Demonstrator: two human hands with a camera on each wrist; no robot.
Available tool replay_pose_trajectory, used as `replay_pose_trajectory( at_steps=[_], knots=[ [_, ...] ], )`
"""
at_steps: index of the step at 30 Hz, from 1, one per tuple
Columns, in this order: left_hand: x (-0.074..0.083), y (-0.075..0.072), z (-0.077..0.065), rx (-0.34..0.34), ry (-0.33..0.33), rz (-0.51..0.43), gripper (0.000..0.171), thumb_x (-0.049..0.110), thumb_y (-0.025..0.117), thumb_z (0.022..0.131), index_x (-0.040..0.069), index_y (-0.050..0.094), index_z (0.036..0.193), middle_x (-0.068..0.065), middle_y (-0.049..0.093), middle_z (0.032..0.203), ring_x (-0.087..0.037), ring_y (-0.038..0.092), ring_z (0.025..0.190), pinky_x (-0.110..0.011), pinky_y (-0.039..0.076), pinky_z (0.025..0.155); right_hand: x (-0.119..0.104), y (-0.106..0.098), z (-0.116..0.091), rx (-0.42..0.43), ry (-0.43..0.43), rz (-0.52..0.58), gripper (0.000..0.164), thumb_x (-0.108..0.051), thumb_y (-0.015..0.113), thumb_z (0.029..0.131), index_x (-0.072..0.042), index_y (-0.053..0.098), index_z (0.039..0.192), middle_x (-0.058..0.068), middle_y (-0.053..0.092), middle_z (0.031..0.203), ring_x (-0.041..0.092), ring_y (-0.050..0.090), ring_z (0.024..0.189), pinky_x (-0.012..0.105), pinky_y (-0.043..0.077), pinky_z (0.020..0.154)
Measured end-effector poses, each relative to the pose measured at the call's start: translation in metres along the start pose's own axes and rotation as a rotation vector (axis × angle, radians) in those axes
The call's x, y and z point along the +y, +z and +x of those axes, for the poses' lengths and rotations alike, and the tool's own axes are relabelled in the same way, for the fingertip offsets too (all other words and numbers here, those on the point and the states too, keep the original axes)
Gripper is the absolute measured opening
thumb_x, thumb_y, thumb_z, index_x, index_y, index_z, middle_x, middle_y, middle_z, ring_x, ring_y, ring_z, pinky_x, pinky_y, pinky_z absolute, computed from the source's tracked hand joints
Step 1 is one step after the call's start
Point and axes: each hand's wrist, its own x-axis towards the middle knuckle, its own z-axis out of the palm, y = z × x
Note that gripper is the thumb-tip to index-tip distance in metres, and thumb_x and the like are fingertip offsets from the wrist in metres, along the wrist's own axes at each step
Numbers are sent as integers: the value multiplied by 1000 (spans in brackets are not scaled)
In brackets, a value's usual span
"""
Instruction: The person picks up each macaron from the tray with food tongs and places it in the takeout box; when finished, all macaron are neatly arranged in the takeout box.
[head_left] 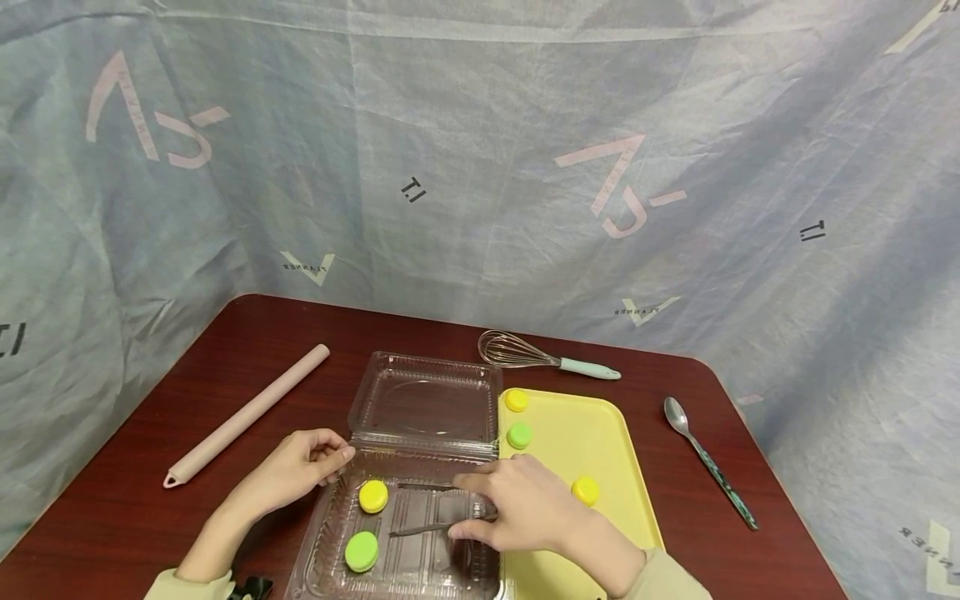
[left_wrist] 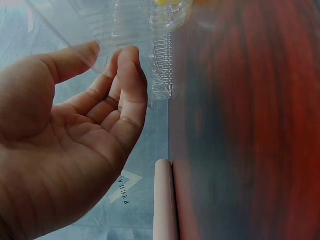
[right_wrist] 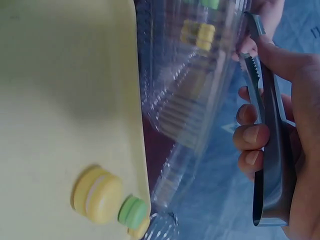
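One yellow macaron [head_left: 373, 497] and one green macaron [head_left: 362, 552] sit left inside the clear box [head_left: 318, 550]; likely light and brittle, they want gentle side pressure. The right hand [head_left: 517, 504] grips tongs [right_wrist: 279, 185], tips parted and empty; the left hand [head_left: 300, 462] curls at the box's left rim, pinching or not I cannot tell. The box's right wall parts them from the yellow tray [head_left: 570, 433]; a whisk [head_left: 566, 364] lies far.

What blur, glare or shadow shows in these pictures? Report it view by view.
Head view: fairly even light, with pale glints on the clear container; left wrist view: the tabletop is smeared and out of focus, with a dark bluish patch, while the left hand is clearer; right wrist view: the yellow tray is shaded toward the top, and the tint is bluish at the right.
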Motion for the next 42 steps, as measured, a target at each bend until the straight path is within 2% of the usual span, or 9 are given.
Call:
replay_pose_trajectory(
  at_steps=[1, 3, 8, 14, 18, 22, 28, 36, 42],
  knots=[
    [0, 0, 0, 0, -1, 3, 23, 19, 64, 99, -4, 66, 101, -5, 64, 81, -17, 62, 68, -29, 55, 63, 1, -2, -1, 1, 3, 4, 50, -58, 67, 90, -14, 75, 113, -11, 67, 77, -6, 36, 51, 14, 40, 51],
    [0, -1, 0, 0, -3, 9, 23, 19, 64, 99, -4, 67, 101, -5, 64, 81, -17, 62, 69, -29, 54, 62, 3, -5, -3, 7, 8, 4, 50, -58, 66, 90, -13, 75, 113, -11, 64, 73, -6, 34, 51, 16, 40, 52],
    [0, -1, -1, 2, -7, 12, 23, 19, 64, 99, -3, 67, 101, -4, 64, 81, -18, 62, 69, -29, 54, 62, 10, -12, -10, 18, 27, 5, 50, -56, 66, 91, -12, 74, 113, -10, 69, 85, -7, 37, 54, 22, 47, 57],
    [1, -1, -2, 3, -16, 13, 23, 20, 63, 99, -3, 67, 102, -5, 64, 81, -18, 62, 70, -29, 54, 62, 18, -20, -20, 44, 70, 3, 52, -58, 67, 90, -13, 74, 116, -9, 69, 84, -8, 43, 57, 26, 48, 59],
    [2, -1, -2, 7, -22, 12, 23, 19, 63, 99, -3, 67, 101, -5, 64, 81, -18, 61, 70, -29, 54, 62, 25, -26, -27, 69, 104, -3, 52, -59, 67, 89, -16, 74, 117, -14, 65, 79, -7, 43, 56, 23, 44, 57],
    [1, -1, -2, 2, -12, 8, 23, 19, 63, 99, -4, 67, 102, -4, 64, 81, -17, 62, 69, -29, 54, 63, 32, -32, -35, 114, 108, -15, 47, -56, 71, 87, -17, 74, 112, -20, 54, 71, -7, 38, 55, 19, 39, 54],
    [-1, -1, 0, -6, -16, -1, 25, 20, 63, 100, -4, 67, 103, -6, 65, 82, -18, 62, 70, -29, 54, 63, 43, -39, -49, 153, 120, -42, 34, -52, 75, 86, -22, 71, 102, -18, 41, 64, -4, 33, 54, 16, 31, 50],
    [-2, -1, 0, -5, -8, -2, 26, 20, 64, 99, -5, 67, 103, -8, 65, 82, -18, 62, 70, -29, 55, 64, 56, -45, -71, 177, 183, -42, 36, -50, 76, 85, -20, 73, 105, -20, 41, 65, -5, 33, 55, 16, 31, 50],
    [-2, -1, 1, -5, -12, -7, 26, 20, 64, 99, -5, 66, 103, -8, 65, 83, -19, 63, 71, -29, 55, 64, 63, -48, -85, 191, 229, -54, 33, -45, 80, 83, -21, 74, 105, -19, 40, 64, -6, 28, 53, 15, 26, 46]
  ],
)
